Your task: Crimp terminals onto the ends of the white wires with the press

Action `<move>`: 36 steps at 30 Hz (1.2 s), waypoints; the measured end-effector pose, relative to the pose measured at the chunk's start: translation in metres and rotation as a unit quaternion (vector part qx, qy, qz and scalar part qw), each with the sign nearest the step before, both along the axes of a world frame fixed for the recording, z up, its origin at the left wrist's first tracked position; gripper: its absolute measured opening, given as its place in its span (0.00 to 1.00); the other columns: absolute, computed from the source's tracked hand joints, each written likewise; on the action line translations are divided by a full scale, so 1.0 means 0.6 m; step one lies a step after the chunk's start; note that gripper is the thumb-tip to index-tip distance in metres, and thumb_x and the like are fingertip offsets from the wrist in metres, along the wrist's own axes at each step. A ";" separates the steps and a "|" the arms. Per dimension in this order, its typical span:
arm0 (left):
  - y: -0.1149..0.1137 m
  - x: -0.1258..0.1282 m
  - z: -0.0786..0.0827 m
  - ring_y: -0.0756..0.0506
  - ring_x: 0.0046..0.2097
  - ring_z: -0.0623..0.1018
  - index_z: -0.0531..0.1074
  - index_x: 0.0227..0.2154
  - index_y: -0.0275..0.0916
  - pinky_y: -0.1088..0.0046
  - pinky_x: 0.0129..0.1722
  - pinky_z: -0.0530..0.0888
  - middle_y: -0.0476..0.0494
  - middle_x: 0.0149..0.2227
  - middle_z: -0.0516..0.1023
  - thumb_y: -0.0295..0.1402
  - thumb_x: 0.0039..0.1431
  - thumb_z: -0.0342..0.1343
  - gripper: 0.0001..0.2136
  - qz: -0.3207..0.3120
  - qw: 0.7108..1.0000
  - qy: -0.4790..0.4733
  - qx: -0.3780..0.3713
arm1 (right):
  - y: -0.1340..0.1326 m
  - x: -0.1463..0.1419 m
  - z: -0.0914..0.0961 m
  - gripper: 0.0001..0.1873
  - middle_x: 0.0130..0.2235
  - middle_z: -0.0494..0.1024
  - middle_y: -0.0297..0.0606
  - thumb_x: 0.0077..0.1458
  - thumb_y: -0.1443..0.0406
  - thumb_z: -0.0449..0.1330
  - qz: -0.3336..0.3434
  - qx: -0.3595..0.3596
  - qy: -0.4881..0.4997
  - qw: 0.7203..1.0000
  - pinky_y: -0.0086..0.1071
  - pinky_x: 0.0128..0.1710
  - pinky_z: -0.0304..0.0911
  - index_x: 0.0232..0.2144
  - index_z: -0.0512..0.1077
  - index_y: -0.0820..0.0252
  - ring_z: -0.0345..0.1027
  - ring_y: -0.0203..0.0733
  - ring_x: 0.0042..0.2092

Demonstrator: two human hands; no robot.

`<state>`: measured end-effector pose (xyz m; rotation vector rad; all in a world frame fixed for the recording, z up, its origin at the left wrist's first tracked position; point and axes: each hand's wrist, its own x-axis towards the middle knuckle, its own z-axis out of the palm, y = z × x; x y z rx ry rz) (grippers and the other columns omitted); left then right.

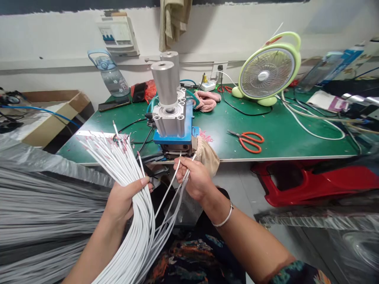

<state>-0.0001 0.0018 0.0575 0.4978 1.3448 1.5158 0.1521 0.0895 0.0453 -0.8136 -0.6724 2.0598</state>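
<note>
My left hand (122, 201) is closed round a thick bundle of white cables (126, 165) whose stripped ends fan up and to the left. My right hand (194, 177) pinches a few white cables (173, 197) split from the bundle, their tips held just under the front of a small press machine (171, 118). The machine has a blue base and two silver cylinders and sits at the near edge of the green table (284, 138). A silver bangle is on my right wrist.
Orange scissors (248, 141) lie on the table right of the machine. A green desk fan (268, 73), a water jug (111, 75) and pink gloves (207, 100) stand further back. A large heap of white cables (38, 213) lies left. A red stool (310, 183) sits under the table.
</note>
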 end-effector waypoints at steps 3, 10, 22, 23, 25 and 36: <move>-0.001 0.002 -0.006 0.52 0.20 0.73 0.70 0.26 0.34 0.78 0.21 0.72 0.51 0.19 0.73 0.27 0.36 0.66 0.12 -0.012 1.000 -0.007 -0.007 | 0.000 0.008 -0.012 0.11 0.21 0.69 0.31 0.47 0.59 0.59 0.025 0.053 -0.007 0.998 0.23 0.15 0.53 0.26 0.69 0.64 0.58 0.27 0.16; -0.001 0.004 -0.029 0.51 0.21 0.72 0.69 0.26 0.34 0.76 0.22 0.70 0.50 0.19 0.73 0.28 0.35 0.66 0.13 -0.065 0.998 0.014 0.001 | -0.012 0.035 -0.021 0.14 0.22 0.70 0.33 0.50 0.57 0.57 0.134 0.150 -0.034 0.979 0.26 0.22 0.55 0.24 0.71 0.63 0.59 0.30 0.21; 0.012 0.021 -0.016 0.49 0.22 0.74 0.71 0.23 0.34 0.73 0.25 0.72 0.48 0.20 0.75 0.28 0.34 0.66 0.11 -0.047 0.997 0.059 0.004 | -0.015 0.007 -0.013 0.11 0.22 0.71 0.32 0.45 0.60 0.61 0.063 0.121 -0.080 0.987 0.23 0.14 0.44 0.22 0.71 0.65 0.53 0.25 0.15; 0.015 0.018 -0.009 0.50 0.21 0.73 0.70 0.23 0.34 0.75 0.22 0.71 0.49 0.19 0.75 0.28 0.35 0.66 0.11 -0.027 0.999 0.024 0.000 | -0.012 0.005 -0.010 0.11 0.23 0.71 0.32 0.45 0.60 0.61 0.038 0.103 -0.071 0.991 0.23 0.13 0.43 0.22 0.71 0.65 0.52 0.24 0.15; 0.022 0.013 0.006 0.51 0.19 0.73 0.70 0.25 0.34 0.77 0.20 0.71 0.50 0.17 0.74 0.26 0.34 0.66 0.12 0.012 1.000 -0.028 -0.003 | -0.005 0.002 -0.002 0.10 0.23 0.70 0.31 0.43 0.62 0.61 0.001 0.062 -0.051 0.997 0.22 0.13 0.41 0.23 0.71 0.65 0.51 0.23 0.15; 0.032 0.010 0.026 0.50 0.18 0.74 0.70 0.25 0.33 0.78 0.18 0.73 0.47 0.17 0.76 0.27 0.35 0.65 0.11 0.046 0.995 -0.086 -0.020 | 0.006 0.009 -0.015 0.10 0.19 0.65 0.28 0.45 0.60 0.61 0.023 0.088 -0.001 0.996 0.23 0.15 0.39 0.24 0.70 0.64 0.46 0.24 0.16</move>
